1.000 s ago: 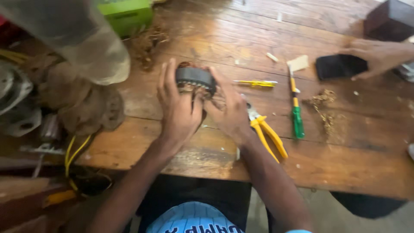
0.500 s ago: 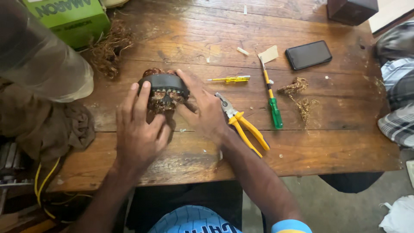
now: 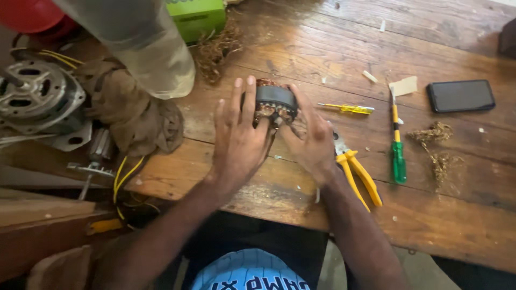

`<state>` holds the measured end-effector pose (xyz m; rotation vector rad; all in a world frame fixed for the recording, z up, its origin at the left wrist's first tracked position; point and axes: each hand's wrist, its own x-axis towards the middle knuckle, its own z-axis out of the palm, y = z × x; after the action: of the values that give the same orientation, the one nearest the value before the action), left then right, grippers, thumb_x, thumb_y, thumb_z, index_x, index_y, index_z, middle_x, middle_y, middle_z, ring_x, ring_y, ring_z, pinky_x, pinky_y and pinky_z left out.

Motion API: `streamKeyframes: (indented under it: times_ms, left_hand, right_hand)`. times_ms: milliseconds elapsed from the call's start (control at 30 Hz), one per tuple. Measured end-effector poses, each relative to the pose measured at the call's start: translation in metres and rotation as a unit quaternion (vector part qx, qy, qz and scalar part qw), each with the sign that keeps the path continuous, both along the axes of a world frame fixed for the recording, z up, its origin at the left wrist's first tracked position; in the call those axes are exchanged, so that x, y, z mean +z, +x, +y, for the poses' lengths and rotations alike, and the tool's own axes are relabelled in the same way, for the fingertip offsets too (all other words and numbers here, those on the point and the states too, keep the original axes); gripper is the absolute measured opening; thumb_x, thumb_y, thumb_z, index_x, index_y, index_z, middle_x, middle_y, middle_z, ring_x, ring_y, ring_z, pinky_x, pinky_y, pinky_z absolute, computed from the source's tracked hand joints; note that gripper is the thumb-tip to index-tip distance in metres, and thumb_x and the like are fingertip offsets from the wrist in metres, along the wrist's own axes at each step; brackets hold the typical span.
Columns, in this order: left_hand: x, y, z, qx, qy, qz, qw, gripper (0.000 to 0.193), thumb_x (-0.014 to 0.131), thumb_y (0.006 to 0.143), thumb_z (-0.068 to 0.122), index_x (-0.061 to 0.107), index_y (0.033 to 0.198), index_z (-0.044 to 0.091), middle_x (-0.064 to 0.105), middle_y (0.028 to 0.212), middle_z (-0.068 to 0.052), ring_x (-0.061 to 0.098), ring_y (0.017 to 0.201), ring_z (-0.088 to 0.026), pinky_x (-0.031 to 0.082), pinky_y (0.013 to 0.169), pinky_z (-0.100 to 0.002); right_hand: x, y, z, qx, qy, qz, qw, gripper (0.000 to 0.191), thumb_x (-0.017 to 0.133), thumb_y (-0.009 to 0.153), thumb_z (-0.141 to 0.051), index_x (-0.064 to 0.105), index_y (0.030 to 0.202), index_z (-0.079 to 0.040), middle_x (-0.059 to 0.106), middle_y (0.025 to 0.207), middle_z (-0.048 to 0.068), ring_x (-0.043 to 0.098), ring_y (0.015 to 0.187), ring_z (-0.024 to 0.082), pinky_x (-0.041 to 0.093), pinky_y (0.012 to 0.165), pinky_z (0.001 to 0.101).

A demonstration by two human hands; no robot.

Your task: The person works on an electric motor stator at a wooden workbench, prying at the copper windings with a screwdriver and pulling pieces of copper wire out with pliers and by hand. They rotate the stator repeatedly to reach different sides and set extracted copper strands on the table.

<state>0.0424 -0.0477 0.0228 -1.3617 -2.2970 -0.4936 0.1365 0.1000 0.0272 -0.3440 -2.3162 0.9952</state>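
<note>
Cupping a stator (image 3: 275,102) from both sides, the left hand (image 3: 236,139) lies half-open against its 9 o'clock flank, the right hand (image 3: 312,142) curls on at 4 o'clock. It rests on the counter (image 3: 441,225). It looks heavy and rigid; the dark steel band suits gripping, the copper windings seem fragile. Pliers (image 3: 357,172) lie at 4 o'clock.

Yellow pliers (image 3: 359,174), green screwdriver (image 3: 398,156), yellow screwdriver (image 3: 346,109), black phone (image 3: 460,95), green box (image 3: 196,19).

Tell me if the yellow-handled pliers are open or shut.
Open: the yellow-handled pliers lie flat on the wooden table, handles spread apart; the right hand hides the jaws.
</note>
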Motion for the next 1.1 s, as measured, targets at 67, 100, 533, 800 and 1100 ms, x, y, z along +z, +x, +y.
streamKeyframes:
  times_ms: [67, 100, 533, 800, 1100]
  left_hand:
    - [0.001, 0.0, 0.001, 0.003, -0.02, -0.017, 1.0, 0.046, 0.071, 0.091, 0.024, 0.069, 0.132, 0.004, 0.014, 0.168, -0.026, 0.016, 0.156, -0.043, 0.034, 0.117, -0.064]
    - [0.002, 0.0, 0.002, -0.003, -0.026, -0.048, 0.999, 0.052, 0.07, 0.087, 0.021, 0.067, 0.135, 0.0, 0.011, 0.167, -0.029, 0.014, 0.156, -0.046, 0.034, 0.115, -0.064]
    - [-0.005, 0.008, 0.015, 0.05, -0.007, -0.06, 0.997, 0.039, 0.072, 0.087, 0.021, 0.073, 0.119, -0.001, 0.006, 0.166, -0.025, 0.011, 0.154, -0.045, 0.03, 0.115, -0.072]
    - [-0.022, -0.004, 0.017, -0.028, 0.088, -0.025, 0.995, 0.036, 0.067, 0.101, 0.021, 0.071, 0.121, -0.009, 0.021, 0.164, -0.021, 0.025, 0.153, -0.041, 0.028, 0.127, -0.068]
    - [-0.026, -0.019, 0.008, -0.086, 0.081, -0.053, 0.992, 0.029, 0.067, 0.102, 0.013, 0.068, 0.12, -0.01, 0.026, 0.161, -0.025, 0.032, 0.151, -0.046, 0.042, 0.118, -0.056]
  right_hand:
    - [0.0, 0.0, -0.001, -0.001, -0.003, -0.008, 1.0, 0.073, 0.079, 0.09, -0.011, 0.044, 0.154, -0.012, 0.07, 0.134, 0.018, 0.071, 0.122, 0.032, 0.058, 0.104, 0.0408]
    - [0.0, 0.0, -0.001, 0.009, 0.012, 0.004, 1.0, 0.074, 0.078, 0.09, -0.01, 0.043, 0.155, -0.012, 0.068, 0.137, 0.02, 0.07, 0.125, 0.033, 0.057, 0.106, 0.0415]
    - [-0.005, -0.001, -0.004, 0.017, 0.036, 0.025, 0.999, 0.076, 0.077, 0.089, -0.005, 0.042, 0.156, -0.012, 0.066, 0.14, 0.022, 0.069, 0.127, 0.034, 0.058, 0.106, 0.0422]
    - [-0.007, -0.002, -0.004, 0.021, -0.007, 0.022, 1.0, 0.072, 0.075, 0.093, -0.005, 0.041, 0.156, -0.011, 0.067, 0.14, 0.019, 0.073, 0.121, 0.031, 0.064, 0.096, 0.0371]
    - [-0.008, 0.0, -0.004, 0.026, 0.038, 0.039, 0.998, 0.077, 0.078, 0.09, -0.002, 0.041, 0.156, -0.01, 0.065, 0.142, 0.023, 0.071, 0.124, 0.035, 0.057, 0.105, 0.0407]
